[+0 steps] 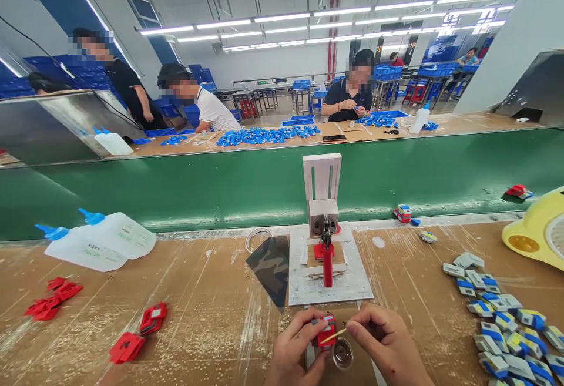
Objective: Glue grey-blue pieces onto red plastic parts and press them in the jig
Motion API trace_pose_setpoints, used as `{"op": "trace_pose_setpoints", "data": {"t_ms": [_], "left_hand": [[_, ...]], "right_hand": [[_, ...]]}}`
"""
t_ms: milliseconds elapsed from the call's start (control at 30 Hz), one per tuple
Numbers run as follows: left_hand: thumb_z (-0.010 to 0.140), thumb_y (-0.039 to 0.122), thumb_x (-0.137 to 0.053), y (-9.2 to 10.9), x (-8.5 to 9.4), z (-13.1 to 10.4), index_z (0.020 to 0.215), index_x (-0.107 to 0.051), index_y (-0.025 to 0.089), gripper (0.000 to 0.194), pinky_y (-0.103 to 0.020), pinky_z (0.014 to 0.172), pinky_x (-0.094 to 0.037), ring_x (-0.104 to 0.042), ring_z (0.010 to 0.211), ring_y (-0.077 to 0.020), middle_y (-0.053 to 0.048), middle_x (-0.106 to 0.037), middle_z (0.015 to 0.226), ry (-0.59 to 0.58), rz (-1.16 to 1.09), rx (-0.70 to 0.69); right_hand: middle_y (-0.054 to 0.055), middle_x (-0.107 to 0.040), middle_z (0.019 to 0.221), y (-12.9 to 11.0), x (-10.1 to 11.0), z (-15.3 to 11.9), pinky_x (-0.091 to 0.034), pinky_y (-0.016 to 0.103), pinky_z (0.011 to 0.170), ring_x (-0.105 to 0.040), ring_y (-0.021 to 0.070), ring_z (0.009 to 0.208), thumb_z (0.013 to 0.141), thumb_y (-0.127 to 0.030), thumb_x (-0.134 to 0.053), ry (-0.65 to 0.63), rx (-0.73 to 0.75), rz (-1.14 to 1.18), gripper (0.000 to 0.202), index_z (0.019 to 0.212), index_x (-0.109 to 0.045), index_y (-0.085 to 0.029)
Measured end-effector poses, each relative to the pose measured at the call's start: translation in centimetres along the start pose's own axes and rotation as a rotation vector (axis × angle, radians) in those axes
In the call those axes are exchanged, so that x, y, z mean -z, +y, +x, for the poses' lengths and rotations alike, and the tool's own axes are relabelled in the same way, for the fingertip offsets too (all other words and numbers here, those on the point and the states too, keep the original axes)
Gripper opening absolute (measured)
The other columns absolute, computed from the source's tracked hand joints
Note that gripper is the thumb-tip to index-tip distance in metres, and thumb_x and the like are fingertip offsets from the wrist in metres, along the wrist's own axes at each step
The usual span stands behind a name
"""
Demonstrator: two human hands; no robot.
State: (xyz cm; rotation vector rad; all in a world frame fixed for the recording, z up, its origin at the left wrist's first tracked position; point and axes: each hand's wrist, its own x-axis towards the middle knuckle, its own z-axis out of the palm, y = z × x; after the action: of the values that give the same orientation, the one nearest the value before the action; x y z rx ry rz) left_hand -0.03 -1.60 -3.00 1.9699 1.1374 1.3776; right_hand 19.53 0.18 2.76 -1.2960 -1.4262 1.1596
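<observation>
Near the bottom centre, my left hand (296, 348) is closed round a small red part (325, 330) with grey on it. My right hand (382, 339) pinches a thin yellowish stick (335, 335), whose tip lies against the face of the red part. Just below the stick is a small clear round cup (342, 353), close to my left fingers. Beyond my hands stands a white press fixture (324, 183) with a red handle (327, 265) on a white base plate (352, 289).
White bottles (127, 235) and red parts (127, 348) lie left. Grey, blue and yellow pieces (496, 330) are piled right, near a yellow object (531, 230). A green belt (220, 183) crosses behind. Beyond it, people sit or stand near blue parts (268, 135).
</observation>
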Motion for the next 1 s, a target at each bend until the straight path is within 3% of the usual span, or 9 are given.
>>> {"op": "trace_pose_setpoints", "data": {"t_ms": [100, 267, 467, 533, 733, 900, 1000], "left_hand": [[0.103, 0.042, -0.049, -0.1, 0.2, -0.1, 0.124, -0.068, 0.031, 0.03, -0.032, 0.088, -0.062, -0.075, 0.103, -0.0225, -0.011, -0.074, 0.113, 0.014, 0.001, -0.006], [0.1, 0.04, -0.054, -0.3, 0.7, -0.4, 0.126, -0.069, 0.031, 0.031, -0.034, 0.089, -0.062, -0.075, 0.104, -0.0247, -0.011, -0.076, 0.114, 0.044, 0.035, 0.044], [0.092, 0.034, -0.065, -0.8, 1.5, -0.7, 0.119, -0.072, 0.028, 0.029, -0.036, 0.088, -0.063, -0.077, 0.103, -0.027, -0.01, -0.078, 0.112, 0.061, 0.081, 0.142], [0.093, 0.037, -0.064, -0.8, 1.4, -0.8, 0.118, -0.072, 0.027, 0.028, -0.037, 0.087, -0.064, -0.076, 0.101, -0.0272, -0.011, -0.078, 0.11, 0.052, 0.083, 0.136], [0.093, 0.051, -0.064, -0.7, 1.6, -0.5, 0.122, -0.07, 0.027, 0.038, -0.042, 0.087, -0.063, -0.078, 0.09, -0.0272, -0.01, -0.081, 0.101, -0.019, 0.109, 0.013], [0.088, 0.036, -0.073, -0.9, 2.3, 0.2, 0.127, -0.066, 0.025, 0.042, -0.039, 0.083, -0.065, -0.078, 0.087, -0.026, -0.01, -0.082, 0.103, -0.182, 0.109, -0.098], [0.087, 0.034, -0.074, -1.0, 2.5, 0.3, 0.128, -0.066, 0.024, 0.044, -0.039, 0.083, -0.065, -0.077, 0.088, -0.0266, -0.011, -0.081, 0.104, -0.215, 0.103, -0.097]], "right_hand": [[0.003, -0.068, 0.059, 0.3, 0.8, 0.1, -0.042, 0.025, 0.053, -0.057, 0.0162, 0.054, 0.088, -0.074, -0.056, -0.054, 0.063, -0.112, 0.062, 0.065, -0.075, -0.019], [0.002, -0.064, 0.058, 0.6, 2.4, -0.2, -0.041, 0.025, 0.052, -0.055, 0.0161, 0.053, 0.093, -0.071, -0.05, 0.001, 0.116, -0.24, 0.063, 0.065, -0.072, -0.02], [0.002, -0.069, 0.064, 1.6, 3.0, -0.6, -0.045, 0.024, 0.059, -0.058, 0.0157, 0.058, 0.1, -0.048, -0.054, -0.302, 0.237, -0.467, 0.043, 0.071, -0.073, -0.023], [0.001, -0.068, 0.063, 1.6, 2.8, -0.7, -0.045, 0.024, 0.059, -0.057, 0.0158, 0.058, 0.1, -0.052, -0.052, -0.258, 0.221, -0.455, 0.047, 0.069, -0.072, -0.023], [0.001, -0.061, 0.055, 0.0, 1.5, -0.3, -0.039, 0.026, 0.051, -0.052, 0.0156, 0.051, 0.092, -0.073, -0.051, 0.046, 0.122, -0.206, 0.064, 0.061, -0.071, -0.02], [0.002, -0.064, 0.055, 0.0, -0.2, 0.1, -0.04, 0.026, 0.051, -0.052, 0.0153, 0.051, 0.09, -0.075, -0.052, 0.064, 0.127, -0.16, 0.066, 0.061, -0.073, -0.02], [0.002, -0.063, 0.055, 0.4, -0.4, 0.1, -0.039, 0.026, 0.05, -0.051, 0.015, 0.05, 0.093, -0.073, -0.048, 0.055, 0.158, -0.216, 0.067, 0.061, -0.072, -0.02]]}}
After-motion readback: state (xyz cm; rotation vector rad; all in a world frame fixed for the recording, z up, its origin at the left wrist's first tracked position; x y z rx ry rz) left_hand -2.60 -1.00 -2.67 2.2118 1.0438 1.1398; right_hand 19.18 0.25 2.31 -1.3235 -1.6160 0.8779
